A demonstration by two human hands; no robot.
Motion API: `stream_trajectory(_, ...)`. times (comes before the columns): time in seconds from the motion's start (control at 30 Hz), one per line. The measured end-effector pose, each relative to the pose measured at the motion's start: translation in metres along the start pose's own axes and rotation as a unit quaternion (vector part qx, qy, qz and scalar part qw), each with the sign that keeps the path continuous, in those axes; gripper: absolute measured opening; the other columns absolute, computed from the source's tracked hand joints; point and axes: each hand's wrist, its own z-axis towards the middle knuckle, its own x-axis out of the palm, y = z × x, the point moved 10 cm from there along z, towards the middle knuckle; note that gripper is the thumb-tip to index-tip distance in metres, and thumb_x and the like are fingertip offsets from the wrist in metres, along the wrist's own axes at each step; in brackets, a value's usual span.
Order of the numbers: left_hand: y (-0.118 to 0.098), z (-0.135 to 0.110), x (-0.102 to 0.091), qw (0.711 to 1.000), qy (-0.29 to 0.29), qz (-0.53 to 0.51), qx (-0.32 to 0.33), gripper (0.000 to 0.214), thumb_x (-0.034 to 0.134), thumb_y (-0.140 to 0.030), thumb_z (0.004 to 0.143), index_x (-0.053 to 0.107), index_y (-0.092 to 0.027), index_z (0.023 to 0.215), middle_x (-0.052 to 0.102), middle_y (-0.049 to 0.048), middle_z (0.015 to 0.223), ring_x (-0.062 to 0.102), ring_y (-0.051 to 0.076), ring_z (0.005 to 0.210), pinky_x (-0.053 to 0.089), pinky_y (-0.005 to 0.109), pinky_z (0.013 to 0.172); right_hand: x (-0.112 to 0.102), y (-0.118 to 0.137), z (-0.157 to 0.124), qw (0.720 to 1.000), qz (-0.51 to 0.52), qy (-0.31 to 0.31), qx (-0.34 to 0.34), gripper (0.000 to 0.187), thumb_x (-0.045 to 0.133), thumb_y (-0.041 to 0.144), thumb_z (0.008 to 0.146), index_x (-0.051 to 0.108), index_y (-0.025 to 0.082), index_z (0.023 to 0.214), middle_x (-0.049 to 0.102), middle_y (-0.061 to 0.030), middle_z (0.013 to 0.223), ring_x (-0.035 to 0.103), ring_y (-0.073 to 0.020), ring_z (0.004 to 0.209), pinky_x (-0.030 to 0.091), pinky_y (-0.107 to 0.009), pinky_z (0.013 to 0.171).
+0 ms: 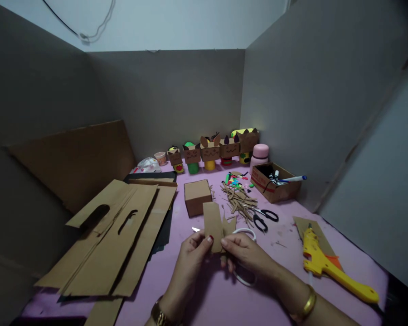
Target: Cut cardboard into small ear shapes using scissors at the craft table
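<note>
No text can be read with certainty — the open cardboard box [285, 194] beside the right partition [326, 99] carries red printing [260, 182] along its left-facing side, but the characters are too small and blurred to make out.

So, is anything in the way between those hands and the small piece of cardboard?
Nothing visible is: the left hand and the right hand both grip the cardboard piece. White-handled scissors show close by the right hand, but don't block its grip. The small box stands beyond the piece.
</note>
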Motion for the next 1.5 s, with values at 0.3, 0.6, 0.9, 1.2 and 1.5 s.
stream_trajectory(0.3, -0.005, -0.002, 0.002, 1.000, -0.014, -0.018, 0.002, 0.019, 0.070, -0.028, 0.074, 0.071, -0.013, 0.086, 0.064, -0.0001, 0.060, 0.049, 0.009, 0.048, 0.039, 0.019, 0.050, 0.002, 0.019, -0.005, 0.994, -0.075, -0.014, -0.072, 0.038, 0.069, 0.051, 0.073, 0.063, 0.015, 0.083, 0.066, -0.0016, 0.071, 0.057, -0.0124, 0.059, 0.043, -0.023, 0.054)
stream_trajectory(0.6, 0.001, -0.001, -0.001, 1.000, -0.007, -0.002, -0.017, 0.024, 0.069, -0.027, 0.075, 0.071, -0.013, 0.094, 0.069, 0.0036, 0.069, 0.053, 0.010, 0.053, 0.039, 0.019, 0.051, -0.008, 0.038, -0.014, 0.954, -0.247, -0.096, -0.143, 0.012, 0.067, 0.029, 0.077, 0.068, 0.017, 0.076, 0.060, 0.0017, 0.063, 0.046, -0.0145, 0.058, 0.031, -0.025, 0.054)
stream_trajectory(0.9, 0.005, 0.001, -0.005, 0.999, -0.005, 0.017, -0.035, 0.026, 0.072, -0.030, 0.072, 0.070, -0.011, 0.090, 0.065, 0.0029, 0.065, 0.053, 0.010, 0.054, 0.037, 0.019, 0.050, -0.005, 0.043, -0.017, 0.952, -0.243, -0.097, -0.158, 0.006, 0.064, 0.022, 0.079, 0.067, 0.016, 0.078, 0.064, 0.0005, 0.067, 0.051, -0.0148, 0.062, 0.035, -0.025, 0.057)
stream_trajectory(1.2, -0.007, -0.001, 0.003, 0.998, 0.001, 0.063, 0.007, 0.027, 0.071, -0.030, 0.072, 0.072, -0.011, 0.091, 0.064, 0.0011, 0.063, 0.046, 0.009, 0.052, 0.034, 0.018, 0.048, -0.010, 0.020, -0.004, 0.993, -0.063, -0.063, -0.073, 0.041, 0.061, 0.058, 0.076, 0.057, 0.017, 0.072, 0.058, 0.0028, 0.056, 0.050, -0.0101, 0.043, 0.039, -0.022, 0.043)
stream_trajectory(1.5, -0.019, -0.009, 0.005, 0.982, 0.005, 0.140, 0.128, 0.062, 0.066, -0.031, 0.080, 0.042, -0.026, 0.136, 0.066, 0.0031, 0.092, 0.063, 0.015, 0.076, 0.053, 0.025, 0.066, -0.019, 0.022, -0.003, 0.993, 0.057, -0.090, -0.049, 0.042, 0.064, 0.057, 0.073, 0.054, 0.017, 0.070, 0.057, 0.0047, 0.052, 0.041, -0.0042, 0.032, 0.029, -0.017, 0.034)
